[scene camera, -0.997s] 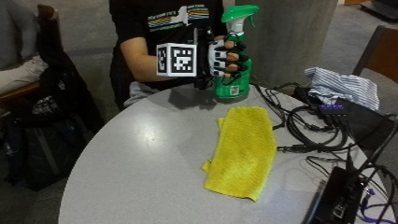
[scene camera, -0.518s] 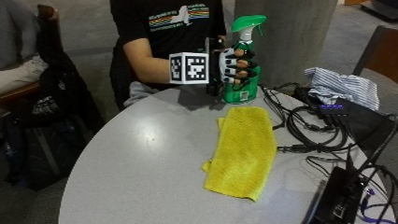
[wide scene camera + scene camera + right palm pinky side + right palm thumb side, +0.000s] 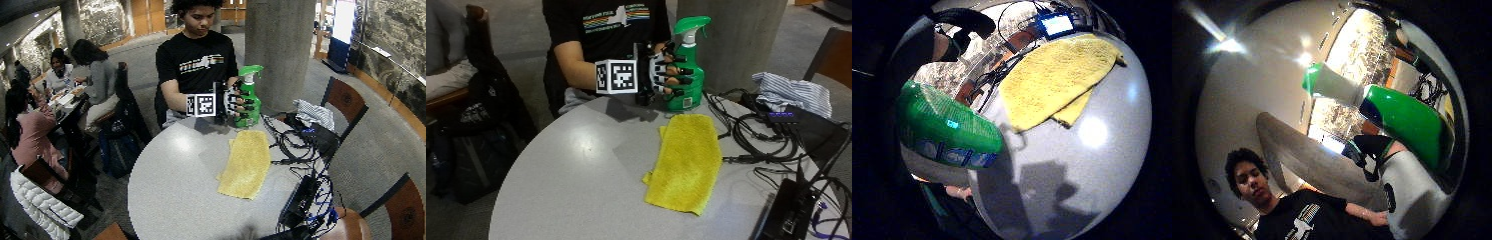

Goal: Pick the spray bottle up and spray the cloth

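**Bottle in hand, nozzle not yet aimed at the cloth**

From where I stand, the gloved right hand (image 3: 659, 75) has its fingers (image 3: 681, 80) curled around the body of the green spray bottle (image 3: 687, 65), so the grip is clamped on the bottle. The bottle stands upright in the upper middle of the frame, at the far edge of the round counter (image 3: 579, 175). Whether its base rests on the surface or hangs just clear of it I cannot tell. The yellow cloth (image 3: 685, 162) lies flat in the middle of the frame, its near end just in front of the bottle and the rest stretching toward the lower right. A tangle of black cables (image 3: 759, 135) sits at the right, beside the cloth.

To my eye the step in hand is bringing the bottle over the cloth and pulling the trigger. The fingers sit low on the body, well under the green spray head (image 3: 691, 24), so I would slide the hand up until a finger reaches the trigger. The nozzle seems to point off to the right; it wants turning down toward the cloth's middle. Aiming at the centre, not the right edge, should keep mist off the cables and the electronics next to them.
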Action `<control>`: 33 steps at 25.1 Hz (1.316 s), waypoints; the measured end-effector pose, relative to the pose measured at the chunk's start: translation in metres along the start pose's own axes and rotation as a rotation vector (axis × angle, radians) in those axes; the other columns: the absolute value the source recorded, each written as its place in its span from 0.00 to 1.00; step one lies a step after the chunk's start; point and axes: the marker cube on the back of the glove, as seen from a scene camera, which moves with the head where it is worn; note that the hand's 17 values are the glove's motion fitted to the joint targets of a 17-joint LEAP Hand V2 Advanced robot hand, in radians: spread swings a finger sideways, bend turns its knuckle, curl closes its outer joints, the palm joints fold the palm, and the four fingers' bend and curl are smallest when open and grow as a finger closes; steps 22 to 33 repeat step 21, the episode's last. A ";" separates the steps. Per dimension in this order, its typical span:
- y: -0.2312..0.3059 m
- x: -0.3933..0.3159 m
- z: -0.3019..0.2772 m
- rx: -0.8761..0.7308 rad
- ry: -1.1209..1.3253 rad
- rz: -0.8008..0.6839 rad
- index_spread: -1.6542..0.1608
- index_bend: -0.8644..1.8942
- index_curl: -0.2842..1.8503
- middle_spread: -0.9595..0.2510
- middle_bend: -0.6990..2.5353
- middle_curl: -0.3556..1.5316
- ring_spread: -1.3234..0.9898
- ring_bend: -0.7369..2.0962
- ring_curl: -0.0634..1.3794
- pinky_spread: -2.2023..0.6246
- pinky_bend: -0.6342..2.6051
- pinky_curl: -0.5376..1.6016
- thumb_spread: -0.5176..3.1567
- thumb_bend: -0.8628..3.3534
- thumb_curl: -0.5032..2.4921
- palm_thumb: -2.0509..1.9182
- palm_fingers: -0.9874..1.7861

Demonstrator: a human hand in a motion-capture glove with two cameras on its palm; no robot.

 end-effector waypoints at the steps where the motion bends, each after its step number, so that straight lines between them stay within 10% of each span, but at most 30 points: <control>1: 0.001 0.001 -0.003 0.005 0.000 0.000 0.75 0.31 0.21 0.79 0.31 0.43 0.57 0.41 0.30 0.82 0.34 0.43 0.39 0.19 0.32 0.69 0.59; 33: 0.035 0.044 -0.066 0.047 0.235 0.038 0.76 0.36 0.23 0.78 0.32 0.42 0.57 0.39 0.29 0.84 0.31 0.41 0.42 0.20 0.30 0.69 0.64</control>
